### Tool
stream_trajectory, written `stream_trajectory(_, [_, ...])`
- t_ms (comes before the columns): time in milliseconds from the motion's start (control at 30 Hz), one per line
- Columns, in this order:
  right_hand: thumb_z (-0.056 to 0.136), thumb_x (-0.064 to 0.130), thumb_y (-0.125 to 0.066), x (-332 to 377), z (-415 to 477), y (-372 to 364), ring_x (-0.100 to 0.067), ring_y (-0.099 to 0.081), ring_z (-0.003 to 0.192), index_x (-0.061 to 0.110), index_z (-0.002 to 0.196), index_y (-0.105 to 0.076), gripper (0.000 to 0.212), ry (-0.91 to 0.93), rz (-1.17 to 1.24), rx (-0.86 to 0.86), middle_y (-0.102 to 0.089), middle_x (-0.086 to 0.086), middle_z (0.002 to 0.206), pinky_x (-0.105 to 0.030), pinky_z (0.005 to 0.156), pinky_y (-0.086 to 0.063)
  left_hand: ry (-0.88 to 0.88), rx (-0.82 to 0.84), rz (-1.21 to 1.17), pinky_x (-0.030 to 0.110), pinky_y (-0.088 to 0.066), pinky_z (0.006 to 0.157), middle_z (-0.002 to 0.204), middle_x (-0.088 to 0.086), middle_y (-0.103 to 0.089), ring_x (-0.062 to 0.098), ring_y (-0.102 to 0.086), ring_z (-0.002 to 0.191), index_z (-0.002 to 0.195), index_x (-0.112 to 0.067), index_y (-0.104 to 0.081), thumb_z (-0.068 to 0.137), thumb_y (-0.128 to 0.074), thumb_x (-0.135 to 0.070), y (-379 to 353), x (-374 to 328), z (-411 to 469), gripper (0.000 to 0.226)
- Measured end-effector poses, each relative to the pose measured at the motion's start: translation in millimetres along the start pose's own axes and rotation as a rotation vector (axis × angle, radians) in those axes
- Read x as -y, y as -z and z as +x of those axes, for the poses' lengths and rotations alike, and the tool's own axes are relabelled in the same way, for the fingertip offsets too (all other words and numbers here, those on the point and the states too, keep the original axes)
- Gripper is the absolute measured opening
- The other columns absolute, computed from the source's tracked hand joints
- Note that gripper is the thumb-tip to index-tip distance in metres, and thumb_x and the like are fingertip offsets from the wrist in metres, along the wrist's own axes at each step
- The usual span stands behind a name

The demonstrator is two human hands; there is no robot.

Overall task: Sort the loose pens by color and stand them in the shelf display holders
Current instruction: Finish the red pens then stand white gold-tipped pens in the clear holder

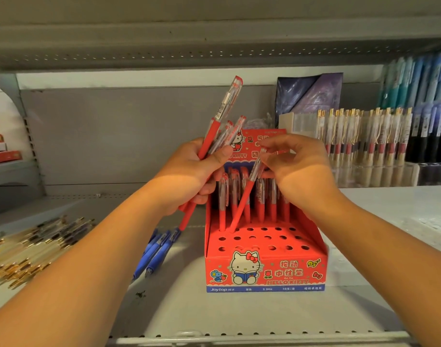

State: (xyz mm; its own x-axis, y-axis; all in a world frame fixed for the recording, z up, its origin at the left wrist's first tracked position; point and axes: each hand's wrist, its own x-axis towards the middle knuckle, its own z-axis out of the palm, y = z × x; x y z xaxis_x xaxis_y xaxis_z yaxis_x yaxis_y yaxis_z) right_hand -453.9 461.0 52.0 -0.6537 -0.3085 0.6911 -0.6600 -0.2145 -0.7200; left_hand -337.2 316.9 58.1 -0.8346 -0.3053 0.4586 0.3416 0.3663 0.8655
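Left hand (189, 169) grips a red bunch (215, 131), right hand (298, 166) pinches a red pen (242, 204) into the holder (277, 269); most holes empty, blue pens (155, 251) loose.

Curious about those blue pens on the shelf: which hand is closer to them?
Left. The left hand, gripping red pens, is just above the blue pens. The right hand is farther right, over the red display box, pinching one red pen.

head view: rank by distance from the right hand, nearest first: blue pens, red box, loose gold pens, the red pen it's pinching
1. Red pen: pinched in the right hand.
2. Red box: directly below that hand.
3. Blue pens: lying left of the box.
4. Loose gold pens: far left.
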Motion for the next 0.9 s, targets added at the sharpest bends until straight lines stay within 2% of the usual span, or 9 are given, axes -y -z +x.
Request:
stream_trajectory(133, [0.088,-0.003,-0.065,-3.7,4.5,1.0,-0.017,-0.061,0.069,0.012,0.09,-0.071,0.016,0.012,-0.089,-0.03,-0.063,0.009,0.075,-0.029,0.069,-0.056,-0.004,0.009,-0.014,0.017,-0.026,0.037,0.063,0.006,-0.054,0.012,-0.032,0.037,0.092,-0.017,-0.052,0.098,-0.057,-0.029,-1.3,0.3,0.1,0.014])
stream_trajectory(233, [0.088,-0.001,-0.066,-3.9,0.4,0.6,-0.007,-0.059,0.063,0.019,0.088,-0.07,0.021,0.075,-0.109,-0.015,-0.064,0.011,0.073,-0.018,0.063,-0.051,-0.009,0.016,-0.014,0.017,-0.027,0.037,0.063,0.007,-0.055,0.013,-0.032,0.037,0.097,-0.018,-0.053,0.097,-0.058,-0.03,-1.3,0.2,-0.3,0.013])
stream_trajectory(300, [0.087,-0.001,-0.067,-4.7,-5.4,-1.1,0.001,-0.059,0.059,0.019,0.091,-0.072,0.021,0.159,-0.145,0.077,-0.065,0.012,0.073,-0.012,0.061,-0.047,-0.016,0.021,-0.015,0.017,-0.027,0.038,0.065,0.008,-0.056,0.013,-0.032,0.037,0.102,-0.018,-0.054,0.097,-0.058,-0.031,-1.5,0.0,-0.5,0.015])
stream_trajectory(433, [0.087,0.009,-0.068,-5.8,-15.1,-4.7,0.011,-0.06,0.077,0.024,0.109,-0.075,0.027,0.261,-0.334,0.314,-0.07,0.015,0.094,-0.007,0.076,-0.046,-0.034,0.027,-0.023,0.017,-0.028,0.037,0.066,0.01,-0.058,0.012,-0.033,0.036,0.1,-0.019,-0.055,0.096,-0.059,-0.033,-1.7,-0.6,-0.5,0.016])
stream_trajectory(500, [0.089,0.014,-0.066,-3.5,-14.0,-2.2,0.011,-0.059,0.076,0.03,0.109,-0.075,0.027,0.266,-0.359,0.326,-0.071,0.019,0.092,-0.011,0.077,-0.047,-0.039,0.041,-0.032,0.017,-0.029,0.036,0.066,0.01,-0.061,0.011,-0.034,0.035,0.096,-0.02,-0.056,0.096,-0.06,-0.033,-1.5,-0.7,-0.7,0.014])
stream_trajectory(600, [0.091,0.022,-0.065,-0.2,-11.8,1.5,-0.005,-0.065,0.083,0.037,0.105,-0.075,0.023,0.208,-0.387,0.341,-0.074,0.013,0.09,-0.034,0.085,-0.053,-0.049,0.065,-0.029,0.017,-0.03,0.035,0.065,0.01,-0.061,0.011,-0.034,0.033,0.088,-0.02,-0.058,0.094,-0.064,-0.028,-0.6,0.1,-1.6,0.012])
stream_trajectory(667, [0.091,0.027,-0.064,0.7,-10.3,2.7,-0.013,-0.067,0.088,0.04,0.104,-0.074,0.021,0.175,-0.394,0.374,-0.075,0.01,0.091,-0.041,0.087,-0.052,-0.059,0.083,-0.015,0.017,-0.031,0.035,0.062,0.009,-0.058,0.011,-0.033,0.033,0.082,-0.022,-0.061,0.09,-0.069,-0.025,-1.1,1.2,-2.2,0.012])
stream_trajectory(800, [0.091,0.032,-0.063,3.6,-8.6,5.8,-0.015,-0.069,0.086,0.042,0.1,-0.074,0.016,0.129,-0.422,0.426,-0.075,0.006,0.088,-0.038,0.084,-0.054,-0.059,0.105,-0.008,0.017,-0.031,0.035,0.059,0.006,-0.056,0.01,-0.033,0.031,0.077,-0.027,-0.064,0.083,-0.076,-0.027,-3.2,1.7,-3.0,0.013])
stream_trajectory(900, [0.091,0.021,-0.065,3.1,-12.9,3.4,-0.008,-0.067,0.078,0.036,0.098,-0.076,0.02,0.133,-0.441,0.46,-0.074,0.011,0.085,-0.029,0.076,-0.053,-0.062,0.103,-0.029,0.016,-0.03,0.034,0.059,0.006,-0.056,0.01,-0.034,0.031,0.085,-0.019,-0.059,0.076,-0.073,-0.036,-3.4,0.3,-3.7,0.024])
